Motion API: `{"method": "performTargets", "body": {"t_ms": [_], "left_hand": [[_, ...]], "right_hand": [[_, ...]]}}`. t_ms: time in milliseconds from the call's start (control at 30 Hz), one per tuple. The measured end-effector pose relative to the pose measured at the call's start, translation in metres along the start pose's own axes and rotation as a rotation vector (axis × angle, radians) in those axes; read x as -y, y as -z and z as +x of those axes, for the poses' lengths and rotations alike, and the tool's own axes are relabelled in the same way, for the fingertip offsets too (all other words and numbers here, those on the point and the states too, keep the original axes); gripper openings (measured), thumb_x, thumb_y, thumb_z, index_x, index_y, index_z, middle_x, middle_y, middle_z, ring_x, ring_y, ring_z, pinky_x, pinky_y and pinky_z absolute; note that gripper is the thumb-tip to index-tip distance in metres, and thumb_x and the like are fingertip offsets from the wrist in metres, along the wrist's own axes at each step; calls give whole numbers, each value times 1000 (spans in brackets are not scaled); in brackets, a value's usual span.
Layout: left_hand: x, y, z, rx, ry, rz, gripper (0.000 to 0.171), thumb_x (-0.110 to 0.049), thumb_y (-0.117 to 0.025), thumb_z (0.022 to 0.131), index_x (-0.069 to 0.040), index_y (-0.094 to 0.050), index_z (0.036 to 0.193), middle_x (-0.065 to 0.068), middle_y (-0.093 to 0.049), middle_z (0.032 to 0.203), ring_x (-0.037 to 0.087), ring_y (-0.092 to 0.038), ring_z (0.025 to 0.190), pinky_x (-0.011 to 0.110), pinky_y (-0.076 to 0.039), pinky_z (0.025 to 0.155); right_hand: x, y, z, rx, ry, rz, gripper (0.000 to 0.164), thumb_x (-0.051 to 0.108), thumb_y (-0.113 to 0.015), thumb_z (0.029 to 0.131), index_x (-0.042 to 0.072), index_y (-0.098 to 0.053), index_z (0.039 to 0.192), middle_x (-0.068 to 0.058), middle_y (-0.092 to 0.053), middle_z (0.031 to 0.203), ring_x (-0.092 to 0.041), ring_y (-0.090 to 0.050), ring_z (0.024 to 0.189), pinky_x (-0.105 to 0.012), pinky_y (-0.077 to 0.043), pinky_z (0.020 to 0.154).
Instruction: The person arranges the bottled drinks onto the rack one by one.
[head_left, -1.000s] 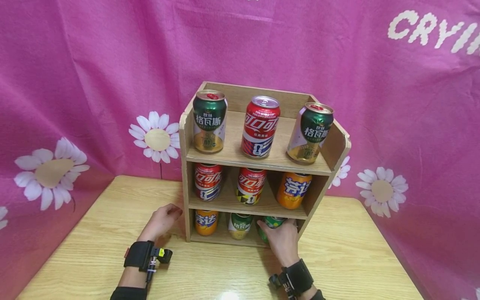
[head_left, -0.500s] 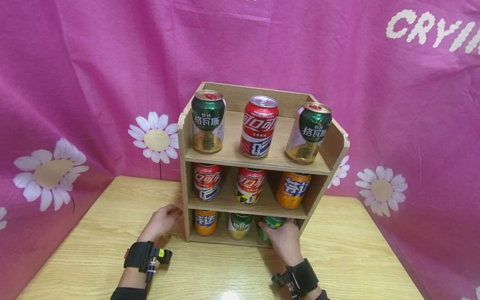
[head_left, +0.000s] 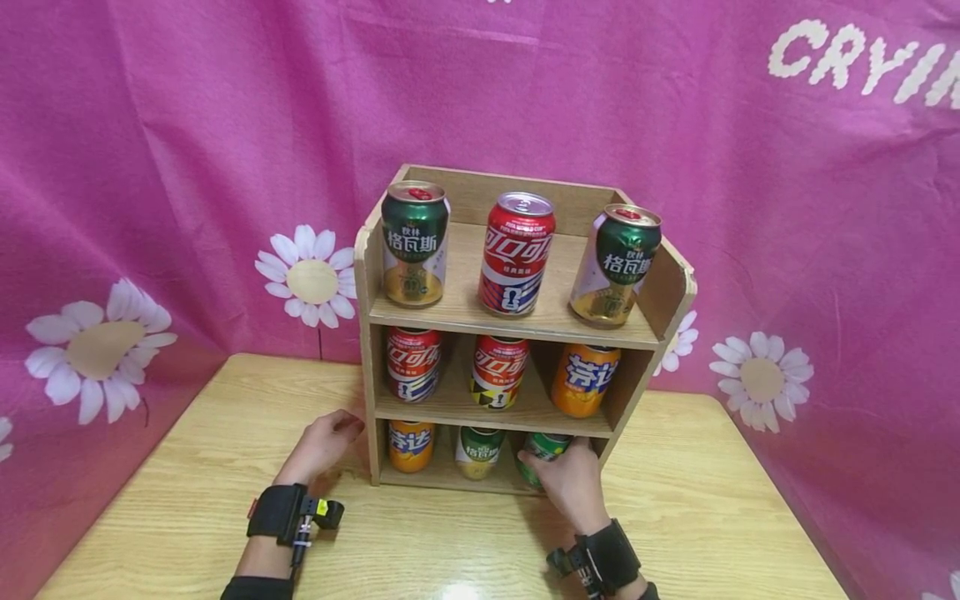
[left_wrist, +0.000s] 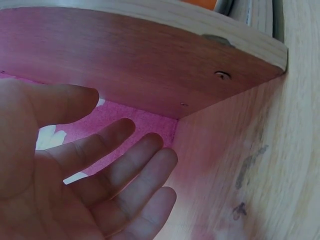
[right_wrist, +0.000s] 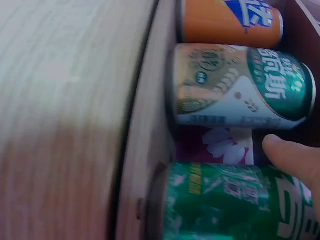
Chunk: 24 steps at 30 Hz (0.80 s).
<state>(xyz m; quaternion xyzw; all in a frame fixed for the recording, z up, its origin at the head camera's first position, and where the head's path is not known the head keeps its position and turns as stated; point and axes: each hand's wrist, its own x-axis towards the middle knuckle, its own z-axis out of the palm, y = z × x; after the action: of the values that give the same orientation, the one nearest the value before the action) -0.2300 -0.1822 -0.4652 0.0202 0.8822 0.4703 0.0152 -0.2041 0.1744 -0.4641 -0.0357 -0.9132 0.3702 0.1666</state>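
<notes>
A three-tier wooden shelf stands on the table. My right hand reaches into its bottom tier at the right and grips a green drink can. In the right wrist view the thumb lies against the upper part of this can; the other fingers are out of view there. The green-and-gold can sits just to its left, with an orange can farther left. My left hand is beside the shelf's left side panel, its fingers relaxed and holding nothing.
Two red cans and an orange can fill the middle tier. On top stand a red can between two green-and-gold cans. A pink cloth with daisies hangs behind the wooden table.
My right wrist has shifted slightly to the right while the hand stays on the green can. The left hand keeps its place, and the head view has drifted a little.
</notes>
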Motion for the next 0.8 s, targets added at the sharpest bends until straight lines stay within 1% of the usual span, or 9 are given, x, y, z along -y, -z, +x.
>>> {"method": "performTargets", "body": {"t_ms": [133,233,367,567,633,700,800], "left_hand": [[1,0,1,4,8,-2,30,-19,-47,99,4,-59,114,22,-61,114,38,-57,105,50,-45,87],[0,0,1,1,9,-6,29,-19,-47,99,3,-59,114,22,-62,113,37,-57,105,50,-46,87],[0,0,0,-2,2,-10,28,-18,-47,99,3,-60,112,22,-61,113,37,-57,105,50,-45,87],[-1,1,0,2,6,-11,28,-19,-48,99,3,-60,112,22,-61,115,38,-56,107,51,-45,88],[-1,1,0,1,9,-7,28,-20,-48,99,2,-60,112,22,-61,115,38,-56,107,51,-45,88],[0,1,0,2,8,-3,28,-20,-49,99,2,-60,112,22,-61,115,38,-56,107,51,-45,88],[1,0,1,2,0,3,27,-20,-49,99,1,-61,111,22,-62,114,38,-57,106,51,-45,87]], "right_hand": [[-3,-3,-1,-22,8,-14,83,35,-86,67,-9,-40,121,-22,-60,96,-33,-62,85,-46,-52,72],[-5,-4,0,-17,41,-6,81,32,-85,68,-8,-41,123,-21,-61,99,-33,-62,87,-45,-52,74],[-7,-2,2,31,65,14,81,29,-84,70,-8,-38,126,-21,-60,102,-33,-62,91,-45,-51,77],[-4,3,5,120,11,74,80,24,-82,73,-8,-35,129,-22,-57,109,-34,-59,98,-46,-49,84],[-3,5,5,138,-2,86,80,23,-81,74,-8,-33,129,-23,-56,110,-34,-58,99,-47,-48,85],[-1,5,3,123,13,73,80,22,-81,74,-9,-33,129,-24,-55,110,-35,-58,99,-47,-48,84],[0,2,0,50,75,18,82,25,-82,73,-10,-32,128,-25,-55,107,-36,-58,96,-48,-49,81]]}}
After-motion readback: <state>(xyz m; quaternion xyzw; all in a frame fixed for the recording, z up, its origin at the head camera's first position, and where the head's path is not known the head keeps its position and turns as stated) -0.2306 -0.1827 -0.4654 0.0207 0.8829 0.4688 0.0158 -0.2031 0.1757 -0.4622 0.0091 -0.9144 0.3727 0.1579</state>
